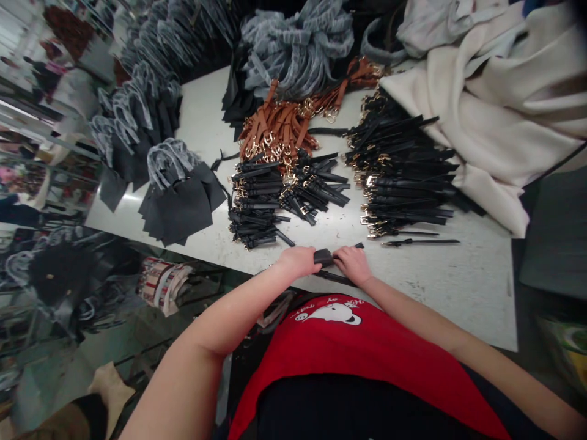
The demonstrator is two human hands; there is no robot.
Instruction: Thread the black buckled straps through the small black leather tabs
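- I saw both hands meeting at the near edge of the white table point(458, 287), knuckles up and close together.
- The left hand point(299, 261) and right hand point(353, 264) were each closed on one short black strap point(323, 256); only its middle showed, in the narrow gap between them.
- The strap's long axis ran left to right, from hand to hand. Neither hand was nearer; it was shared evenly.
- A second strap point(337, 278) lay flat just nearer the body than the right hand. I could not tell whether it touched the wrist.
- A pile of buckled black straps point(257, 208) lay beyond the left hand, well apart.
- A larger black heap point(398, 177) lay beyond and to the right of the right hand, with one loose strap point(422, 242) at its near side, long axis also left to right.
- Brown straps point(275, 128) lay farther off, behind the piles.
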